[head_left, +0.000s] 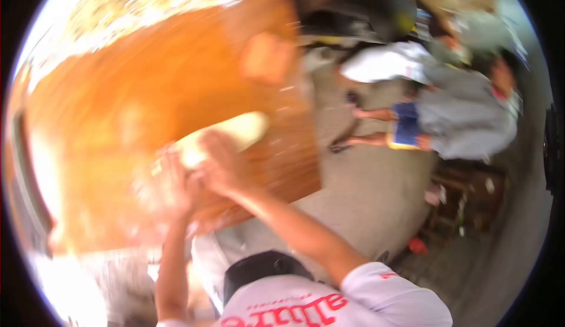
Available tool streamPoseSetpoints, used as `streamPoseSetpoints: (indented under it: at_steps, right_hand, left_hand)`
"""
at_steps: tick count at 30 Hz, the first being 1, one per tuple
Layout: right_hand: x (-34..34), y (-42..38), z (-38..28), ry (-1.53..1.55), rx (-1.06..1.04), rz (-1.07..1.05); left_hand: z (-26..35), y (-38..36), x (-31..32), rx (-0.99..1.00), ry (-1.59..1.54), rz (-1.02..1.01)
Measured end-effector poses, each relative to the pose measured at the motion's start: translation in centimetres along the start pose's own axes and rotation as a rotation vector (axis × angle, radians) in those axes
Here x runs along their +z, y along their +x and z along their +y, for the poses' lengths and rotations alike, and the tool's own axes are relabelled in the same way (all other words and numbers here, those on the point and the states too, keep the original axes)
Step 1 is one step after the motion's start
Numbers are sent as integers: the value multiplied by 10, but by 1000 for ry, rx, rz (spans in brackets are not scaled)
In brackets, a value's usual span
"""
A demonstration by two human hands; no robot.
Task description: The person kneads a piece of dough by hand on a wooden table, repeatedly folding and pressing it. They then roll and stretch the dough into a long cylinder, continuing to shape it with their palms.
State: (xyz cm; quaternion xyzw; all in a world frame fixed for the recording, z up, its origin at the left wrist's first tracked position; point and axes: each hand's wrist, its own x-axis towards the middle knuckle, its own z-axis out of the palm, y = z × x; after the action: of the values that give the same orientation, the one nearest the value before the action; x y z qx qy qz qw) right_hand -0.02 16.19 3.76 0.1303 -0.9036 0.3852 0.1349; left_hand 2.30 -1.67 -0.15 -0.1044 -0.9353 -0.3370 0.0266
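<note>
A long pale-yellow roll of dough (250,128) lies slantwise on an orange-brown wooden tabletop (147,80). My right hand (220,162) is over its middle, with the fingers curled onto it. Beside it, my left hand (178,180) rests at the lower left end of the dough, its fingers stretched out and smeared by motion. The two hands are close together, thumbs almost meeting. Under the palms, part of the dough is hidden.
An orange block-like object (268,58) sits near the table's far right corner. To the right, a person in a grey shirt (462,112) stands on the concrete floor (371,180). A low wooden stand (477,194) is behind them. White powder-like specks dot the table's edge.
</note>
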Motion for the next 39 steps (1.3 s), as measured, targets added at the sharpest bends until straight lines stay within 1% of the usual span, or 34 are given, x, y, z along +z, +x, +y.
streamPoseSetpoints:
  at_steps: [1,2,3,5,7,9,10,11,13,15,16,17,18,19,20,21,23,24,25,26,27,29,30,32,34,35,37,38,39]
  right_hand:
    - [1,-22,0,-39,-9,-48]
    - [-2,-35,0,-68,-12,-79]
    - [-6,-48,-4,-170,13,-170]
    - [0,-72,5,-253,-2,-209]
    - [-8,-76,5,-230,10,-258]
    - [-3,-73,9,-240,-7,-269]
    - [-2,-65,9,-290,-8,-292]
    - [0,-53,9,-339,-11,-308]
    - [4,-14,15,-340,-20,-307]
    - [12,36,19,-399,-43,-247]
    - [18,57,24,-452,-34,-212]
    - [25,76,28,-506,-17,-158]
    - [33,94,34,-523,31,-115]
    - [38,105,38,-542,86,-72]
    - [39,107,40,-541,94,-60]
    - [41,111,42,-515,118,-32]
    - [40,108,46,-484,142,12]
    - [34,96,47,-439,81,-63]
    - [27,83,44,-393,18,-138]
    - [15,68,35,-373,-26,-164]
    - [8,52,29,-370,-17,-156]
    - [-1,15,23,-278,-69,-120]
    - [-3,0,20,-277,-58,-123]
    - [-4,-20,19,-290,-58,-113]
    - [-2,-28,20,-294,-46,-120]
    - [-2,-31,20,-298,-43,-116]
    - [3,-34,24,-300,-54,-98]
    - [7,-34,26,-300,-66,-64]
    - [10,-33,26,-293,-76,-62]
  left_hand:
    - [18,-20,-15,-112,149,-239]
    - [34,-36,-23,-112,112,-281]
    - [38,-51,-22,-60,0,-223]
    - [49,-63,-26,-92,-83,-291]
    - [48,-66,-20,-114,-55,-364]
    - [41,-56,-7,-120,-45,-329]
    - [37,-44,-4,-89,26,-285]
    - [33,-27,-3,-55,101,-239]
    - [20,18,-5,-23,81,-136]
    - [9,75,-14,15,190,-92]
    - [1,100,-12,21,220,-11]
    - [-7,124,-7,35,254,74]
    - [-13,146,-2,41,265,81]
    - [-14,164,2,-33,200,152]
    - [-12,171,3,-104,132,219]
    - [-10,172,2,-83,138,221]
    - [-7,159,6,-66,187,219]
    - [-6,137,7,18,227,193]
    - [3,113,5,28,130,151]
    - [14,86,-3,35,23,89]
    - [19,58,-9,74,4,18]
    - [35,4,-20,29,-131,-114]
    - [42,-20,-28,13,-245,-109]
    - [49,-57,-40,-93,-261,-31]
    - [44,-82,-43,-403,-315,104]
    - [42,-85,-45,-414,-319,102]
    - [37,-79,-52,-938,-666,331]
    - [33,-67,-52,-938,-664,343]
    - [28,-51,-51,-876,-692,416]
